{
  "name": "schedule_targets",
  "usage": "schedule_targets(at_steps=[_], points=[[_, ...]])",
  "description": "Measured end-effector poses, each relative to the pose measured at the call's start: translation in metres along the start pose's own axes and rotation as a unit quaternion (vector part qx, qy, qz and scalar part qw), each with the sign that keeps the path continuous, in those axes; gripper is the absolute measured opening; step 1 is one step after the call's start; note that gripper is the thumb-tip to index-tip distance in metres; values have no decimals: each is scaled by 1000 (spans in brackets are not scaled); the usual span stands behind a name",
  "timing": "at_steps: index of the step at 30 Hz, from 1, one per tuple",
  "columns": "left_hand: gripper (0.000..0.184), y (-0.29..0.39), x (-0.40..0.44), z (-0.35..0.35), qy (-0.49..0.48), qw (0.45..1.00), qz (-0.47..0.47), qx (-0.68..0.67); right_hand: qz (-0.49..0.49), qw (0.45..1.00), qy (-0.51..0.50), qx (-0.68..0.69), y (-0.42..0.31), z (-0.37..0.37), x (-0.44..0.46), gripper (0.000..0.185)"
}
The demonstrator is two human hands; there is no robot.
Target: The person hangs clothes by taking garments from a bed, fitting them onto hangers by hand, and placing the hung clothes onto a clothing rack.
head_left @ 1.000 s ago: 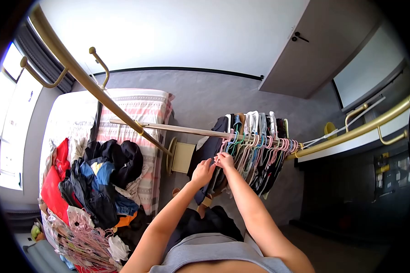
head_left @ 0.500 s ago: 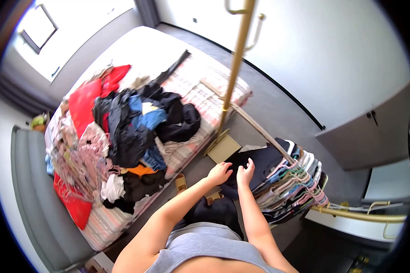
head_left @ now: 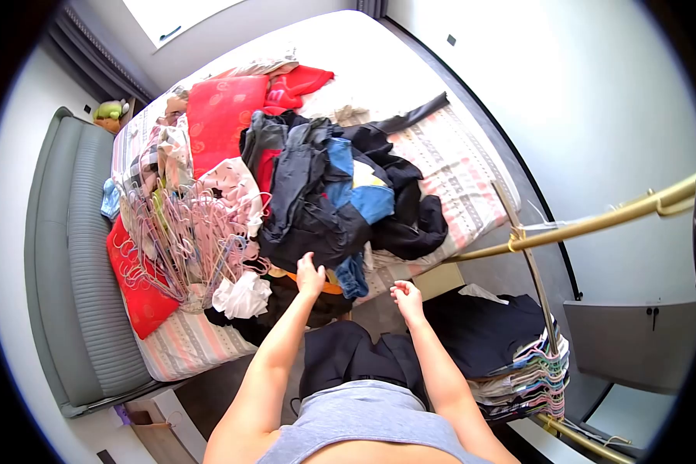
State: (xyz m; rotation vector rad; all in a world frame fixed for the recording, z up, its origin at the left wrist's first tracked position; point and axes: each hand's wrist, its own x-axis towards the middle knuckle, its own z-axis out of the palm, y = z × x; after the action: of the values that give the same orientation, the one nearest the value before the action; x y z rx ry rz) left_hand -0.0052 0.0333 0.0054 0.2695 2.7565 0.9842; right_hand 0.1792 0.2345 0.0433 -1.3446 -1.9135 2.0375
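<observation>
My left hand [head_left: 311, 275] reaches to the near edge of the clothes heap on the bed, fingers stretched out, beside a dark jacket [head_left: 311, 232]. Whether it touches the cloth I cannot tell. My right hand [head_left: 407, 300] hangs in front of me with loosely curled fingers and nothing visible in it. To its right, a black garment [head_left: 479, 325] tops the row of clothes on hangers. In the heap also lie blue denim [head_left: 371, 203], black clothing [head_left: 421, 228] and an orange piece [head_left: 329, 288].
Many empty hangers [head_left: 189, 240] lie on the bed's left, near a crumpled white cloth [head_left: 241, 295] and red pillows [head_left: 226, 116]. A gold rack pole [head_left: 580, 230] crosses the right side. The grey headboard [head_left: 93, 255] stands at left, a cabinet [head_left: 634, 340] at right.
My view has turned left toward the bed. My hands, close together beside the hanging clothes before, are now apart; the left has moved to the clothes heap.
</observation>
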Motion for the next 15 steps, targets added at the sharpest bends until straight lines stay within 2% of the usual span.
schedule_targets(at_steps=[1,3,5,6,9,10,13,14,15], points=[[56,-8,14,-12,8,997,-76,20,21,1000,-15,-1,-9,12,-1,21],[71,-33,47,-21,-34,956,-291,22,40,999,-33,-8,-21,32,-2,21],[66,-94,76,10,-12,902,-430,-28,55,997,-51,-12,-27,48,-2,21],[65,-102,81,7,-50,845,-510,-152,66,996,-56,-5,-28,54,-2,21],[62,-109,75,16,-91,742,-504,-432,84,994,-72,-14,-32,62,-3,20],[47,-112,76,23,-61,778,-473,-409,81,994,-73,-13,-33,63,-3,20],[35,-106,70,35,56,756,-441,-481,85,992,-79,-40,-39,69,-2,19],[32,-106,67,33,45,792,-384,-472,79,991,-86,-64,-35,72,2,23],[30,-90,63,20,53,820,-353,-448,23,991,-92,-99,-37,76,3,25]])
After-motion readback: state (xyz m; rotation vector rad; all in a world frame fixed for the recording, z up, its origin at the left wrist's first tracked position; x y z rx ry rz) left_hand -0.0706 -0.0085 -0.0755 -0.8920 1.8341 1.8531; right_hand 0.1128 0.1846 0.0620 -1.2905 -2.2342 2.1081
